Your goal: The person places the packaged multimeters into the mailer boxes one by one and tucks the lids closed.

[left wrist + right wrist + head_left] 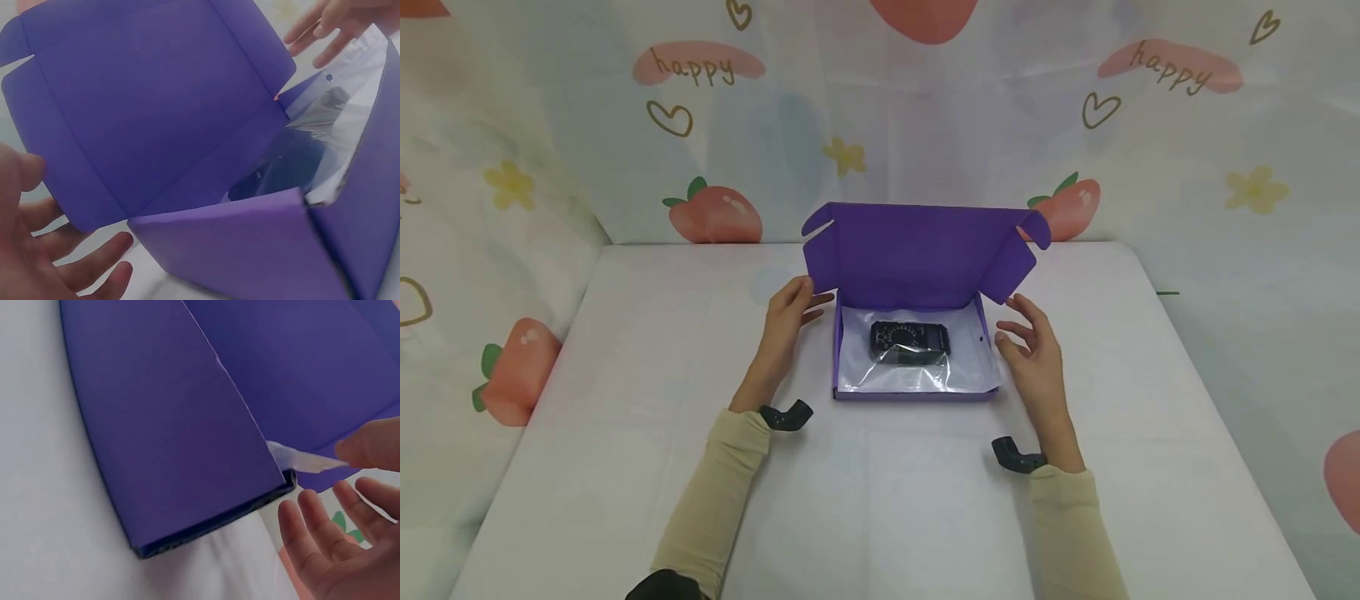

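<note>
A purple cardboard box (917, 397) stands with its lid (910, 254) raised at the back. Inside, a black device with a round dial (910, 340), resembling a multimeter, lies under clear plastic on a white plastic bag (857, 375). My left hand (784, 321) is at the lid's left side flap (69, 150), thumb at its edge and a finger partly behind it. At the opposite flap (1009, 267), my right hand (1036, 354) has its index fingertip near the lower corner, its fingers loosely bent and spread. A corner of the bag (306, 459) sticks out over the box's right side.
The box sits on a white-covered table (925, 500). Behind it hangs a printed cloth backdrop (925, 117) with strawberries and hearts. A black wrist camera (786, 415) is worn on the left wrist, and another camera (1017, 457) on the right.
</note>
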A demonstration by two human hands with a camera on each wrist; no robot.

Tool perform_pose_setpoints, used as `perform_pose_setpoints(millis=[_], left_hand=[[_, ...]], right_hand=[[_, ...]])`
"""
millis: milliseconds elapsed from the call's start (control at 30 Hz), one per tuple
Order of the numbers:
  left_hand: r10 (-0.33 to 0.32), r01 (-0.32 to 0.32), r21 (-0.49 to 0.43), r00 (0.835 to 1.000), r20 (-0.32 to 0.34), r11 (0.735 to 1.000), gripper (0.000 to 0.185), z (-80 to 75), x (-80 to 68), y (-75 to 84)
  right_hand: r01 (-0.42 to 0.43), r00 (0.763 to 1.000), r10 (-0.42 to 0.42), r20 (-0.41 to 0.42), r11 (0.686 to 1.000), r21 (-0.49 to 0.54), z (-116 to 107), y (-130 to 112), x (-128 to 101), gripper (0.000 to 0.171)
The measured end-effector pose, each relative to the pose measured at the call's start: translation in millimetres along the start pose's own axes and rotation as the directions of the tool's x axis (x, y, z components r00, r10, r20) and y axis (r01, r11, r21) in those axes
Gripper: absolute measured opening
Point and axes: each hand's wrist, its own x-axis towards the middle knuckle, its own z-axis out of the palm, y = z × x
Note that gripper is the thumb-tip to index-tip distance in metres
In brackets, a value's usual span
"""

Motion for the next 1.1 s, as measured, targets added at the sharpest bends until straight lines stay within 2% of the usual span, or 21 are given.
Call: perform_pose_setpoints(millis=[133,233,400,500,633,867,1100], left_hand=[[-0.010,0.010,-0.003,1.000,-0.004,1.000,0.042,1.8,2.4,-1.7],[-0.009,0.009,0.016,1.000,-0.005,1.000,0.041,2.7,2.5,-3.0],[-0.005,0.005,0.030,1.000,-0.008,1.000,0.040,2.8,1.8,-4.1],[-0.002,0.002,0.032,1.000,-0.010,0.999,0.040,2.2,1.5,-4.3],[0.000,0.000,0.032,1.000,-0.011,0.999,0.041,1.7,1.1,-4.2],[0.013,-0.013,0.038,1.000,0.002,0.999,0.041,1.1,0.1,-4.9],[0.036,-0.036,0.030,0.999,0.009,0.999,0.041,0.3,-2.2,-7.2]], right_hand=[[-0.045,0.999,0.045,0.002,0.999,0.019,-1,2,-4,0.065],[-0.116,0.991,0.118,0.055,0.993,-0.038,-3,1,-8,0.065],[-0.203,0.952,0.234,0.196,0.965,-0.166,-7,-3,-13,0.067],[-0.230,0.933,0.273,0.234,0.954,-0.194,-5,-6,-14,0.067],[-0.240,0.929,0.295,0.225,0.940,-0.241,1,-7,-12,0.066],[-0.203,0.945,0.280,0.168,0.906,-0.372,12,-7,-11,0.067],[-0.193,0.952,0.272,0.143,0.892,-0.408,18,-10,-10,0.069]])
